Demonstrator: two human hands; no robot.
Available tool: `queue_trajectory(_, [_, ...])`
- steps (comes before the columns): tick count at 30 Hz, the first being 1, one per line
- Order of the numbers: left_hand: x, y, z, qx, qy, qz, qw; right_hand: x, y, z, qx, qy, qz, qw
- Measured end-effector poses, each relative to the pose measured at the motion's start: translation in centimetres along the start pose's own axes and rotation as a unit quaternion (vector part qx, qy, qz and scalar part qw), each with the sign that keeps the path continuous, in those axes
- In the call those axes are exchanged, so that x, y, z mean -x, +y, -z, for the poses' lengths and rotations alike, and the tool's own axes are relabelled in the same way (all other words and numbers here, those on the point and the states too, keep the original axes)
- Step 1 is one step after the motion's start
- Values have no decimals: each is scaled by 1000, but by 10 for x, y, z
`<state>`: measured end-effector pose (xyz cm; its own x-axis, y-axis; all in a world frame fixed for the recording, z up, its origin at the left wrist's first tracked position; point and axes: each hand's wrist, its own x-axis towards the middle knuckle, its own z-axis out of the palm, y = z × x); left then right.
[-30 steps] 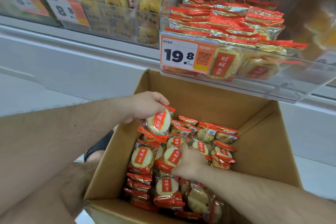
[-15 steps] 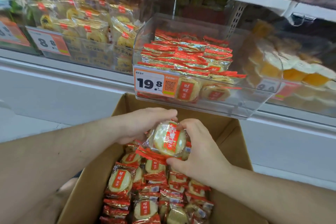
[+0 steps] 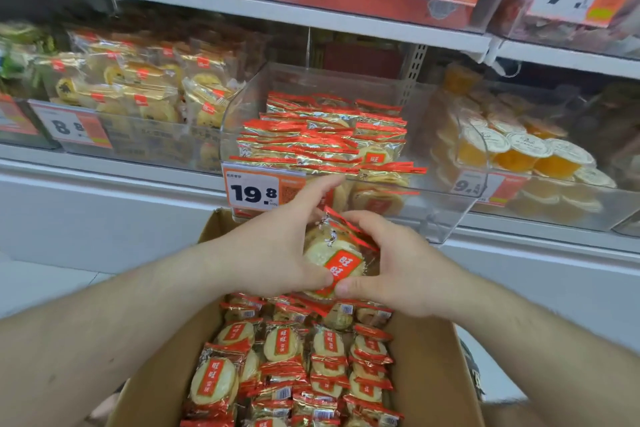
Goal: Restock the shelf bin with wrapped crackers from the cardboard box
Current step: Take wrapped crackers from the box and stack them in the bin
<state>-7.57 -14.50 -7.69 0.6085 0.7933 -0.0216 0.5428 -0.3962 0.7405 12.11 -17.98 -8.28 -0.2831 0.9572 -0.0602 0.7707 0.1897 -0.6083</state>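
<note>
My left hand (image 3: 273, 250) and my right hand (image 3: 394, 267) together grip a small stack of wrapped crackers (image 3: 337, 258), round pale discs in clear wrap with red ends and a red label. The stack is held above the open cardboard box (image 3: 429, 378), just below and in front of the clear shelf bin (image 3: 446, 215). The box is packed with many more wrapped crackers (image 3: 298, 367). The bin holds stacked crackers (image 3: 322, 139) of the same kind behind a 19.8 price tag (image 3: 252, 192).
A bin of yellow wrapped pastries (image 3: 138, 90) with an 8.8 tag stands left of the cracker bin. Orange jelly cups (image 3: 519, 152) fill the bin on the right. A white shelf edge (image 3: 242, 9) with more priced bins runs overhead.
Both hands have lifted the cracker stack higher, out of the box and close to the bin's front. My view has tilted upward, showing the upper shelf.
</note>
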Motion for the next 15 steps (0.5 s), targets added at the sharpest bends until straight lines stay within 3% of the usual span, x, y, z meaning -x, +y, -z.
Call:
queue_trajectory(4, [-8,22,14,-37,17,-49,998,4,7,19,-10,28,-1,1000])
queue_trajectory(6, [-21,30,24,-36,90,-81,992,7,15,28,3,31,-15,999])
queue_trajectory(9, [-49,44,36,-133,154,-133,970,15,26,40,40,0,-38,998])
queue_trajectory(15, [-122,72,36,-315,-21,-165,934,26,35,50,95,-39,-53,993])
